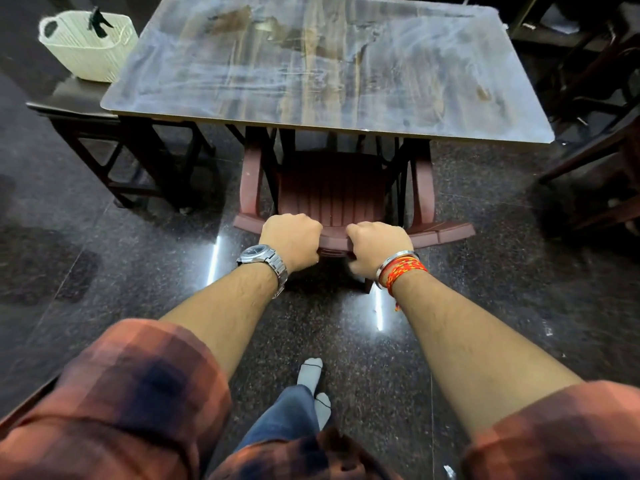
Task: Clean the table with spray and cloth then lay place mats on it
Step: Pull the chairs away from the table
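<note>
A: What are the fingers doing?

B: Both sets are curled over the top rail of the brown plastic chair [332,192]. The left hand [290,237], the one with the watch [263,259], has its fingers [306,224] wrapped over the rail from above, knuckles up. The right hand [375,245] grips the same way just beside it, with a short stretch of rail showing between the two. Neither holds a cloth or a spray.

A: And which way is the tabletop from there?

B: Straight ahead and higher. The chair sits between the hands and the tabletop [329,74], with its seat tucked partly beneath the near edge and an armrest on either side. The line from rail to tabletop runs directly away from the person, so I'd expect any push or pull to go along that line.

A: Which hand is nearer?

B: Neither. They are level, one on each side of the rail's middle, so it looks like a two-handed slide to me.

A: How does the tabletop look?

B: It is bare, with pale streaks across most of it and darker patches toward the far side. I'd guess it has been wiped, but I can't tell if it is dry. There are no place mats on it, and none anywhere in view.

A: Is anything within reach?

B: A white basket [86,50] stands on a lower dark side table [69,98] beside the far left corner. Something dark pokes from its top, too small to name. It is on the left hand's side, well apart from both hands.
</note>
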A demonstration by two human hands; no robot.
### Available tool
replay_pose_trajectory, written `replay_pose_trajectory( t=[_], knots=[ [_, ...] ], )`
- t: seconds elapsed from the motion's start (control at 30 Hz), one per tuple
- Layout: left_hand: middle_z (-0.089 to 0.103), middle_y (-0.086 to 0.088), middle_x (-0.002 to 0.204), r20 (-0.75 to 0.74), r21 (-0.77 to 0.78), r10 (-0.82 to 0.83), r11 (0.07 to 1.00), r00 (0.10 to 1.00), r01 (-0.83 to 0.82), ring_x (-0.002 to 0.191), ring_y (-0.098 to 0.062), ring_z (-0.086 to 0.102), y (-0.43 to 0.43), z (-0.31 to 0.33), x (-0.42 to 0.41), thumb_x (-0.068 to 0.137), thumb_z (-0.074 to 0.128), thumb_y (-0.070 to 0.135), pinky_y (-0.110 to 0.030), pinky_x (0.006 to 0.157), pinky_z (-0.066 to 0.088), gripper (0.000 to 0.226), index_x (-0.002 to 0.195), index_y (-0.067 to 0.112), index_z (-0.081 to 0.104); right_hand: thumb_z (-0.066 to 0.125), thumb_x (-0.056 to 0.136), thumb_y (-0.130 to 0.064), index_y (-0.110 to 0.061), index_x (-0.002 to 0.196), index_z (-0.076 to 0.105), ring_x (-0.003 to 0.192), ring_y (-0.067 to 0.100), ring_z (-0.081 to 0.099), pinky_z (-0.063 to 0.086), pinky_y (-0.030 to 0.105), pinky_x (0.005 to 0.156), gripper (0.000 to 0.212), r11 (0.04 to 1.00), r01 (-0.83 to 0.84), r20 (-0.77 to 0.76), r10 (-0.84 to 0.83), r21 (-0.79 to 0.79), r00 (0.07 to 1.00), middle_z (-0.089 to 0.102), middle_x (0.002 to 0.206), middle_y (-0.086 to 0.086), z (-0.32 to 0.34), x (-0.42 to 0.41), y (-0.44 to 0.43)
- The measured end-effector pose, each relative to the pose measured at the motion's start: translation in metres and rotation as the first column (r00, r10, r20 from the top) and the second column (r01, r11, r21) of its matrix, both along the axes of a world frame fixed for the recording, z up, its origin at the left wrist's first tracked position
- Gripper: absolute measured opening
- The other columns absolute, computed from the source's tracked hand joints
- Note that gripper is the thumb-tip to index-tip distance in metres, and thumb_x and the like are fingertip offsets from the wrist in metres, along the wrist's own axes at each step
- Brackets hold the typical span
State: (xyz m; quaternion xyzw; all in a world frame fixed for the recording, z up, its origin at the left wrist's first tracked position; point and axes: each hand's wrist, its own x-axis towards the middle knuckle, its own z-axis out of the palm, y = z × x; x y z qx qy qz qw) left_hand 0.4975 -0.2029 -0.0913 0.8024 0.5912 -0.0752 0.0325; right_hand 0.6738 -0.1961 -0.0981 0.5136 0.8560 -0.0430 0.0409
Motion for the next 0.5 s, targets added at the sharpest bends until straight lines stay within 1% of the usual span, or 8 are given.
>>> replay_pose_trajectory(
  t=[0.07,0.13,0.17,0.23,0.3,0.33,0.4,0.5],
  knots=[
    [0.07,0.001,0.092,0.106,0.028,-0.119,0.993,0.987,0.116,0.085,-0.027,0.067,0.0,0.002,-0.003,0.075,0.052,0.052,-0.037,0.075,0.051,0.036,0.093,0.023,0.062,0.052,0.07,-0.051,-0.021,0.11,0.056,0.103,0.023,0.059,0.049,0.034,0.07,0.05,0.998,-0.063,-0.128,0.061,-0.012,0.99,0.064,0.109,-0.003,0.004,0.007,-0.001],
    [0.071,0.001,0.1,0.236,0.04,-0.234,0.972,0.943,0.231,0.089,-0.025,0.066,0.002,0.005,-0.003,0.079,0.048,0.059,-0.034,0.084,0.048,0.053,0.109,0.019,0.064,0.044,0.071,-0.05,-0.019,0.125,0.053,0.116,0.019,0.052,0.049,0.036,0.087,0.063,0.993,-0.098,-0.332,0.073,-0.059,0.94,0.059,0.123,-0.002,0.009,0.014,0.0],
    [0.071,-0.001,0.106,0.297,0.043,-0.261,0.965,0.919,0.26,0.093,-0.025,0.065,0.006,0.008,-0.002,0.081,0.049,0.06,-0.032,0.085,0.045,0.059,0.117,0.015,0.063,0.043,0.073,-0.045,-0.016,0.127,0.053,0.12,0.019,0.049,0.046,0.035,0.095,0.062,0.995,-0.081,-0.427,0.046,-0.065,0.903,0.057,0.127,0.0,0.01,0.018,0.002],
    [0.068,-0.004,0.12,0.404,0.044,-0.259,0.964,0.877,0.264,0.104,-0.026,0.063,0.019,0.016,0.004,0.083,0.049,0.06,-0.032,0.088,0.045,0.067,0.13,0.012,0.056,0.044,0.082,-0.036,-0.012,0.126,0.056,0.121,0.02,0.05,0.042,0.034,0.101,0.052,0.999,0.047,-0.544,-0.038,0.003,0.838,0.059,0.127,0.004,0.013,0.025,0.011],
    [0.06,-0.007,0.134,0.468,0.061,-0.238,0.97,0.851,0.237,0.116,-0.027,0.059,0.038,0.022,0.017,0.084,0.048,0.057,-0.038,0.098,0.045,0.072,0.139,0.011,0.048,0.047,0.091,-0.033,-0.008,0.126,0.057,0.124,0.022,0.05,0.039,0.034,0.106,0.044,0.976,0.205,-0.551,-0.13,0.078,0.824,0.059,0.129,0.008,0.017,0.034,0.026],
    [0.055,-0.008,0.14,0.466,0.093,-0.233,0.972,0.853,0.215,0.122,-0.027,0.055,0.05,0.025,0.027,0.086,0.049,0.055,-0.04,0.103,0.042,0.072,0.142,0.01,0.045,0.049,0.093,-0.03,-0.006,0.129,0.055,0.128,0.024,0.047,0.035,0.033,0.109,0.043,0.962,0.256,-0.529,-0.171,0.091,0.831,0.056,0.134,0.011,0.02,0.04,0.037],
    [0.047,-0.01,0.148,0.431,0.172,-0.205,0.975,0.879,0.143,0.131,-0.026,0.047,0.075,0.03,0.046,0.089,0.049,0.05,-0.04,0.109,0.037,0.072,0.146,0.007,0.038,0.048,0.095,-0.025,-0.004,0.139,0.044,0.138,0.024,0.034,0.025,0.033,0.115,0.048,0.946,0.308,-0.45,-0.234,0.098,0.862,0.043,0.146,0.012,0.028,0.056,0.058],
    [0.028,-0.011,0.158,0.371,0.243,-0.153,0.968,0.916,0.064,0.144,-0.024,0.029,0.113,0.036,0.077,0.094,0.042,0.051,-0.042,0.116,0.026,0.075,0.152,0.007,0.024,0.045,0.095,-0.028,-0.008,0.148,0.027,0.146,0.021,0.015,0.016,0.04,0.118,0.06,0.923,0.349,-0.338,-0.279,0.165,0.899,0.024,0.157,0.008,0.045,0.085,0.092]
  ],
)
